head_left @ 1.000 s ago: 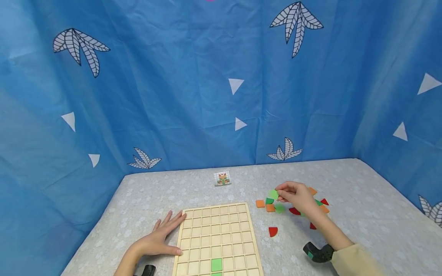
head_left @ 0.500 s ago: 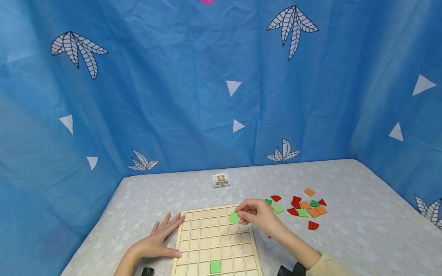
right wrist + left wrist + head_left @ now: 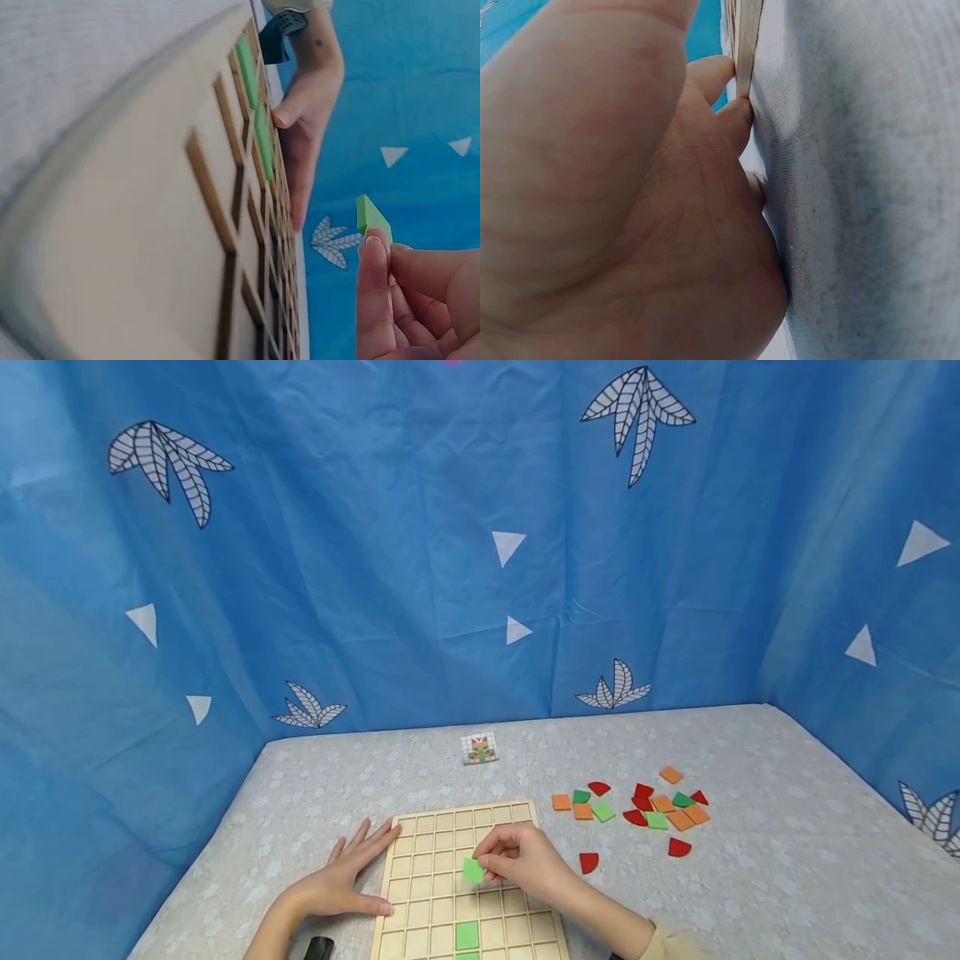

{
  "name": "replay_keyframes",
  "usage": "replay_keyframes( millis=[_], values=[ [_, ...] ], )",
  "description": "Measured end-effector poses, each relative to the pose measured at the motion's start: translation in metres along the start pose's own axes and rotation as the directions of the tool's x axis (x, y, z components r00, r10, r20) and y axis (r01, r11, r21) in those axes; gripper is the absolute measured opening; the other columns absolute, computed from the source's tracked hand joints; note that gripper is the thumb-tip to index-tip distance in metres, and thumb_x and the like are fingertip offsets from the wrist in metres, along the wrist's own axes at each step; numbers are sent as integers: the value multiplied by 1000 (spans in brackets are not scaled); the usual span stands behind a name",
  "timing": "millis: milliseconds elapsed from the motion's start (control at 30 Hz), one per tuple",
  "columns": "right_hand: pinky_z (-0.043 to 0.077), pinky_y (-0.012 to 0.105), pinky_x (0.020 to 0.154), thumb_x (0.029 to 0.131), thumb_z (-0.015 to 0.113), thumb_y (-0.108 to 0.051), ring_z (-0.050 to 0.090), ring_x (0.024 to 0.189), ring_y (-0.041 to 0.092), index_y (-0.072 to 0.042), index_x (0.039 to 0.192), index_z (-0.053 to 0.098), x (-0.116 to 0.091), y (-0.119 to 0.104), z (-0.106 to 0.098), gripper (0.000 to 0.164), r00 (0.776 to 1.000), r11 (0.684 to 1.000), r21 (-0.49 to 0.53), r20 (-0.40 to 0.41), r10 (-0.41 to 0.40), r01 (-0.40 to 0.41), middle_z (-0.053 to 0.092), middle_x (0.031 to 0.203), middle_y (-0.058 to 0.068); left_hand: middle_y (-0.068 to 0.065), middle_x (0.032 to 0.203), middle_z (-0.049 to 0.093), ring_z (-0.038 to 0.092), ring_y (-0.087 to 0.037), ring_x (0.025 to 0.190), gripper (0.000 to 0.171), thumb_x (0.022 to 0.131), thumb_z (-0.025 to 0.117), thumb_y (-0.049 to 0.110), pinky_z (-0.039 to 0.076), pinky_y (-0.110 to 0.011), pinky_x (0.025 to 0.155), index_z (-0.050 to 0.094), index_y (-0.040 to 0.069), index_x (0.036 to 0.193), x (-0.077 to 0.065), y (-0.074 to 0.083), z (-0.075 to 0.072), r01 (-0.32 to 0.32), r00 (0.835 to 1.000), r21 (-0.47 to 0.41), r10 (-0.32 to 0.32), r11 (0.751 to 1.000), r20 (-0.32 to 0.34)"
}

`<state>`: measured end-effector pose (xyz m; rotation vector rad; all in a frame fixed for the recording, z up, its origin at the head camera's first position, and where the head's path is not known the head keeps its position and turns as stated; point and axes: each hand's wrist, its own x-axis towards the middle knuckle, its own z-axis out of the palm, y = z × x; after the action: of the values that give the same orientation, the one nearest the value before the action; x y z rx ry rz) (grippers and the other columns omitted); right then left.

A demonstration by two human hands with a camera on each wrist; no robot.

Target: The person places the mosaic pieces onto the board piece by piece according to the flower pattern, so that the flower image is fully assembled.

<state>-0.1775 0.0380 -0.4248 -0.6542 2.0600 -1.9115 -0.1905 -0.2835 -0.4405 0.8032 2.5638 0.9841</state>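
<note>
My right hand point(image 3: 522, 862) pinches a light green square tile point(image 3: 472, 870) between thumb and fingertips, above the middle of a pale wooden grid board point(image 3: 420, 888). In the right wrist view the held tile point(image 3: 373, 217) stands up from the fingertips, apart from the board. Spread along the board's left edge, my left hand point(image 3: 335, 882) touches the rim with thumb and fingertips. A light green tile point(image 3: 467, 935) lies in a cell near the front, and part of another shows just below it. The left wrist view shows the palm point(image 3: 682, 247) beside the board's edge point(image 3: 746, 45).
Right of the board lie scattered orange squares point(image 3: 662, 804), red quarter-circles point(image 3: 679, 847), green pieces point(image 3: 682, 799) and light green squares point(image 3: 603, 812). A small picture card point(image 3: 479, 748) lies behind the board. A blue curtain point(image 3: 420, 543) hangs around the table.
My right hand has carried the light green tile from the loose pieces on the right leftward and nearer, over the board's middle. The left hand has stayed at the board's left edge.
</note>
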Motion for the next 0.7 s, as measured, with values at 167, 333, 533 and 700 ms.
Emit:
replay_keyframes(
  millis=[167,333,533,700],
  values=[
    [55,29,56,86,63,5,63,61,20,2,85,68,-2,5,7,5,1000,1000,2,18,-11,11,62,69,7,-22,152,11,-11,-49,133,97,76,77,34,-11,-69,94,21,5,149,0,2,0,-1,1000,8,1,1000,-5],
    [54,27,55,85,63,6,63,60,19,0,83,68,-5,11,11,8,999,999,-40,40,-25,26,62,68,5,-22,152,11,-11,-50,133,97,77,77,34,-11,-70,94,20,4,149,0,3,0,0,1000,6,0,1000,-1],
    [54,24,56,84,63,8,63,60,14,-5,84,69,-6,16,14,14,998,994,-104,60,-32,38,62,69,1,-22,152,11,-11,-49,133,98,76,78,34,-11,-70,94,20,4,149,0,2,0,5,1000,6,-5,1000,-1],
    [53,21,54,83,64,7,62,59,8,-7,84,69,-7,19,15,15,995,979,-186,82,-64,78,62,69,-4,-22,152,11,-11,-50,133,98,75,78,34,-11,-69,94,21,4,149,1,2,0,4,1000,13,-3,1000,-7]
  ],
)
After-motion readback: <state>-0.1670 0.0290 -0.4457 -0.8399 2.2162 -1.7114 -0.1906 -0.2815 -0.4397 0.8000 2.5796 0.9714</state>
